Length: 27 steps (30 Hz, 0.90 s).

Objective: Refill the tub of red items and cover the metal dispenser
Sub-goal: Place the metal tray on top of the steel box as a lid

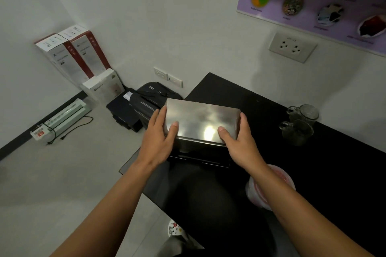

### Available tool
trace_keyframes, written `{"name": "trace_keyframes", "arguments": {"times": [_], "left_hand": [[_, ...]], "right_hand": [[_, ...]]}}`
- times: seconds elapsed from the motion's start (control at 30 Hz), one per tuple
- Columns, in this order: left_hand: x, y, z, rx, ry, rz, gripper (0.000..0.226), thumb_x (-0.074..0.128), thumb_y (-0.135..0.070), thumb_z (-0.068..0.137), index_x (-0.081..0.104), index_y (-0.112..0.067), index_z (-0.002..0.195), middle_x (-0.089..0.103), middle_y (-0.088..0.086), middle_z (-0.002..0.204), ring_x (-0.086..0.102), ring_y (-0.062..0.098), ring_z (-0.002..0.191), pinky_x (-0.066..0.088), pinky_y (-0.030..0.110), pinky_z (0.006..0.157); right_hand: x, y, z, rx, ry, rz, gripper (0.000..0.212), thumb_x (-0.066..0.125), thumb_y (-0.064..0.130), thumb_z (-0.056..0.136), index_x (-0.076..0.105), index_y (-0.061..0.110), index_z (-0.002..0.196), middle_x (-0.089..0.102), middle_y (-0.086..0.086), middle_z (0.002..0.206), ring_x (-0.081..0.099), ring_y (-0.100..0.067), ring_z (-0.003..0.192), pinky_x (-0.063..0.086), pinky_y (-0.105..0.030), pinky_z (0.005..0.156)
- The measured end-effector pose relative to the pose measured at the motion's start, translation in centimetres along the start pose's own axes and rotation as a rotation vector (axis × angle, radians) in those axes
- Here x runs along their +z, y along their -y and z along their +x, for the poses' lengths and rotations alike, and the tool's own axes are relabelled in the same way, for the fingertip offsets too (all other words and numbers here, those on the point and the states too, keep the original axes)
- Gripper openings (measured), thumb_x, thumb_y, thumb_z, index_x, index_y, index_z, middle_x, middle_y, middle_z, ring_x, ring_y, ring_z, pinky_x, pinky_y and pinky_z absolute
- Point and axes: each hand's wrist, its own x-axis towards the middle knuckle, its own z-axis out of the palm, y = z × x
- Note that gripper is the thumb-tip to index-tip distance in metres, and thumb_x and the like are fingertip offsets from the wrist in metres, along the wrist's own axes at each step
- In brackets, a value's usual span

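my left hand (159, 133) and my right hand (240, 139) clasp the metal lid (201, 123) by its two short ends, one hand to each side. the fingers (161, 116) of my left hand wrap the far left edge with the thumb lying on the shiny top; my right hand mirrors it, thumb on top near the bright glare, the other fingers curled round the right end. the lid sits level between my hands, over the dark dispenser (198, 155), whose black front shows just below my thumbs. i cannot tell whether the lid is fully seated or a little above it.

the dispenser stands on the black surface (334, 173). nearer to me than my right hand, partly hidden under my right forearm, is the tub of red items (269, 185), clear plastic with red showing through. beyond my right hand, well apart, two glass jars (300, 125) stand close together on the surface. beyond my left hand, down on the floor, is a black shredder (146, 100), with white boxes (75, 54) against the wall further left.
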Motion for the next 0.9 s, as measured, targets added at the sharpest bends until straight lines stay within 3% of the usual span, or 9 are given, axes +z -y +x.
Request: {"name": "trace_keyframes", "arguments": {"times": [0.13,0.4,0.53,0.67,0.8,0.9], "left_hand": [[0.0,0.4,0.1,0.025,0.001,-0.033,0.07,0.044,-0.062,0.105,0.017,-0.04,0.166,0.058,-0.002,0.155,0.061,0.02,0.133,0.054,0.046,0.111],[-0.2,1.0,2.3,0.07,0.061,-0.057,0.076,0.044,-0.068,0.101,0.016,-0.039,0.166,0.053,-0.001,0.158,0.055,0.022,0.141,0.051,0.052,0.114],[0.0,0.3,4.2,0.124,0.074,-0.108,0.071,0.047,-0.065,0.1,0.021,-0.044,0.163,0.054,-0.02,0.143,0.058,0.011,0.132,0.053,0.046,0.111],[0.5,-0.6,7.0,0.142,0.113,-0.137,0.066,0.049,-0.062,0.101,0.027,-0.044,0.161,0.06,-0.01,0.148,0.062,0.014,0.13,0.054,0.046,0.109],[1.3,-0.8,9.8,0.171,0.13,-0.148,0.065,0.05,-0.06,0.102,0.031,-0.041,0.161,0.064,-0.005,0.146,0.064,0.014,0.128,0.054,0.04,0.107],[2.7,-2.2,13.9,0.19,0.165,-0.146,0.066,0.051,-0.06,0.101,0.033,-0.038,0.16,0.065,-0.008,0.142,0.065,0.002,0.12,0.051,0.021,0.098]], "right_hand": [[0.4,-0.3,-0.1,0.008,0.039,0.024,0.111,0.079,0.052,0.085,0.001,0.04,0.163,0.033,0.006,0.165,0.043,-0.02,0.145,0.042,-0.037,0.115],[0.8,-0.9,1.3,0.0,0.019,0.063,0.118,0.083,0.046,0.083,-0.003,0.039,0.163,0.031,0.006,0.166,0.043,-0.016,0.144,0.038,-0.026,0.106],[0.6,-0.9,2.7,-0.002,-0.011,0.053,0.121,0.082,0.048,0.084,-0.008,0.033,0.164,0.026,0.004,0.17,0.039,-0.019,0.149,0.035,-0.028,0.112],[0.0,-0.7,4.6,-0.008,-0.032,0.016,0.12,0.079,0.051,0.086,-0.01,0.029,0.165,0.023,0.0,0.172,0.038,-0.023,0.151,0.034,-0.029,0.114],[-0.4,-0.6,6.7,0.008,-0.06,-0.009,0.12,0.076,0.051,0.088,-0.012,0.024,0.165,0.014,-0.001,0.174,0.032,-0.022,0.153,0.028,-0.021,0.105],[-1.6,-0.2,9.7,0.013,-0.113,0.034,0.12,0.077,0.051,0.088,-0.01,0.023,0.165,0.011,0.001,0.175,0.027,-0.02,0.156,0.026,-0.021,0.107]]}}
